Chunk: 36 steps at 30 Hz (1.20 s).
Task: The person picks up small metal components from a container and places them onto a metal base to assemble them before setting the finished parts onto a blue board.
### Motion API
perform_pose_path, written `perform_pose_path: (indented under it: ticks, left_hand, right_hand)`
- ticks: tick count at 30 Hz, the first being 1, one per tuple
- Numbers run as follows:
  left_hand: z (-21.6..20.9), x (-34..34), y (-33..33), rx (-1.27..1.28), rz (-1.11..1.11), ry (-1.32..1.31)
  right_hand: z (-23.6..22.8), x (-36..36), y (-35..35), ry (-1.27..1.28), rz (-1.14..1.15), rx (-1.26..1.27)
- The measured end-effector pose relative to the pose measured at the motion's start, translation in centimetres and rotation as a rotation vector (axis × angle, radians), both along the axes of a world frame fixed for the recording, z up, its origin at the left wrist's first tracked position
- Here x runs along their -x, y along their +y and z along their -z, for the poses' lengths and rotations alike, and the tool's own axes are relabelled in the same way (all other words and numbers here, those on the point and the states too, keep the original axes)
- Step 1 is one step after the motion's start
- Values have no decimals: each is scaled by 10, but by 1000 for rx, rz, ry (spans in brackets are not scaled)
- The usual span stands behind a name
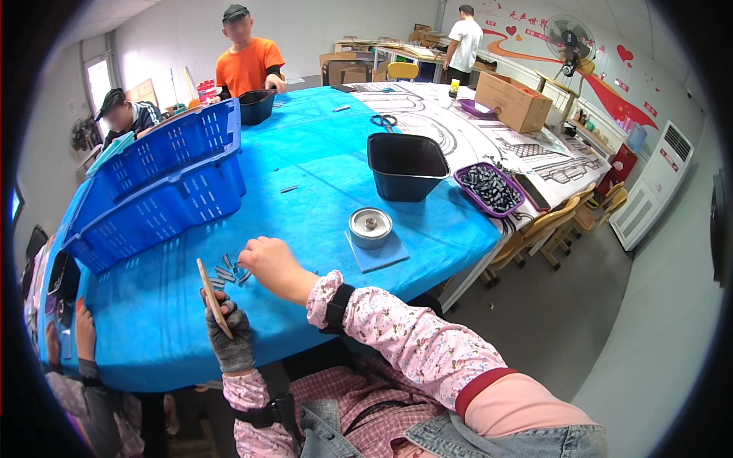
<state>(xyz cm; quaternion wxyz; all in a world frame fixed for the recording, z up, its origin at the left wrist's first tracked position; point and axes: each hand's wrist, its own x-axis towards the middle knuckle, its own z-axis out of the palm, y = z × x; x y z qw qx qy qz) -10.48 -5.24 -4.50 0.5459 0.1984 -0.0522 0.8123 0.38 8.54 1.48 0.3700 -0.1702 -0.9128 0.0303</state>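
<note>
My left hand, in a grey fingerless glove, grips a thin flat wooden piece, seen nearly edge-on and standing upright near the table's front edge. My right hand is bare and reaches over the blue-covered table with its fingers drawn together; whatever is between the fingertips cannot be made out. Just left of those fingertips lie several small grey strip-like pieces. Farther right, a round silver metal tin with a knob in its middle stands on a flat blue-grey square.
Large blue slatted crates stand at the left. A deep black bin and a purple tray of small dark pieces sit to the right. Scissors lie farther back. A person in orange stands across; another person's hand shows at lower left.
</note>
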Motion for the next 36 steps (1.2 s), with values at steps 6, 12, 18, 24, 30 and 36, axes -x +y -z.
perform_pose_path:
  ticks: [6,12,18,24,30,36]
  left_hand:
    - [-6,-7,-2,75,-153,110]
    - [-17,-11,-11,331,-372,397]
    - [-66,-48,-22,686,-907,747]
    - [-89,-81,-36,739,-951,1183]
    - [-100,-111,-40,667,-936,1418]
    - [-104,-116,-31,662,-996,1400]
  right_hand:
    - [-5,-14,-2,165,-20,251]
    - [-12,-28,-2,233,-44,530]
    - [-46,-74,-27,558,-309,1180]
    - [-44,-102,-73,450,-323,609]
    - [-54,-127,-93,426,-270,922]
    - [-56,-144,-89,432,-295,1156]
